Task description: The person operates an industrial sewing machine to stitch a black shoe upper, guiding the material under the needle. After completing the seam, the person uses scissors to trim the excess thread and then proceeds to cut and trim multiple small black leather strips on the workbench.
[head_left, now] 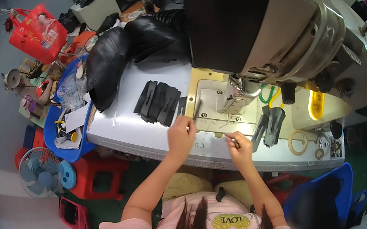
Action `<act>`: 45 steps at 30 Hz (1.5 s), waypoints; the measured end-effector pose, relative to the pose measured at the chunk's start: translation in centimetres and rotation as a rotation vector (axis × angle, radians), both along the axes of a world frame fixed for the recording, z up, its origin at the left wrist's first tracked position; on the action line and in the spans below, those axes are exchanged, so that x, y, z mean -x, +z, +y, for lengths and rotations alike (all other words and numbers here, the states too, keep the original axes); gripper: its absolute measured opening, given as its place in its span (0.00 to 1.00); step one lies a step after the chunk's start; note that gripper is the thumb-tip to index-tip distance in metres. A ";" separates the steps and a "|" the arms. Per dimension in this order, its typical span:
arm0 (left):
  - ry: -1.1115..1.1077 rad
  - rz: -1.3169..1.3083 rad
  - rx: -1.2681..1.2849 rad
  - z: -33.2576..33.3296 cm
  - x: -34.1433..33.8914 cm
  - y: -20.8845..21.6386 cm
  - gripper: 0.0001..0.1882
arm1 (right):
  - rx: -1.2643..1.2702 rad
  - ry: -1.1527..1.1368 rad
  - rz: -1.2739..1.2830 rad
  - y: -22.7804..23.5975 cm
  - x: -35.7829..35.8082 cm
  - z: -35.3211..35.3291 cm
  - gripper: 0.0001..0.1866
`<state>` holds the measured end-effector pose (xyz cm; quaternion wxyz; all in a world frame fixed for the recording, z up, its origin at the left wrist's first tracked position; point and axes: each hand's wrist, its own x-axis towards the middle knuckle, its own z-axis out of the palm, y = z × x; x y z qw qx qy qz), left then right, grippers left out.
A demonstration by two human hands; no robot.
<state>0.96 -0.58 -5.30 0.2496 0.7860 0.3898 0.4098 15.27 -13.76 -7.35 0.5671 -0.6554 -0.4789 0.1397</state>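
Note:
My left hand [181, 138] is at the table's front edge, left of the sewing machine's plate, with its fingers curled closed. Just beyond its fingertips lies a narrow black strip [182, 105]; whether the fingers grip it cannot be made out. In front of the plate, my right hand [240, 147] pinches a small dark, thin thing that is too small to name. The sewing machine [284, 23] rises over the metal plate [211, 93], where bits of thread lie. A row of black pieces [157, 103] is spread to the left, and more black pieces [273, 125] lie right of the plate.
Green-handled and yellow-handled loops [274, 96] lie beside the machine, near a tape roll [298, 142]. Large black leather-like pieces [108, 69] are heaped at the back left. A blue basin [68, 153] flanks the table; below stand a fan [40, 173] and a red stool [91, 178].

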 end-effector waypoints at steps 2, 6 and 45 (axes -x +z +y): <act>-0.123 -0.101 0.213 -2.7 -1.2 -0.2 0.01 | 0.027 0.006 0.106 0.2 1.0 0.8 0.06; -0.300 -0.363 0.804 -4.2 -2.5 -3.9 0.02 | 0.047 -0.100 0.154 0.1 2.0 1.5 0.04; -0.526 -0.075 0.725 -4.5 -3.7 -4.5 0.03 | 0.037 -0.017 -0.028 -1.3 -0.5 -0.9 0.04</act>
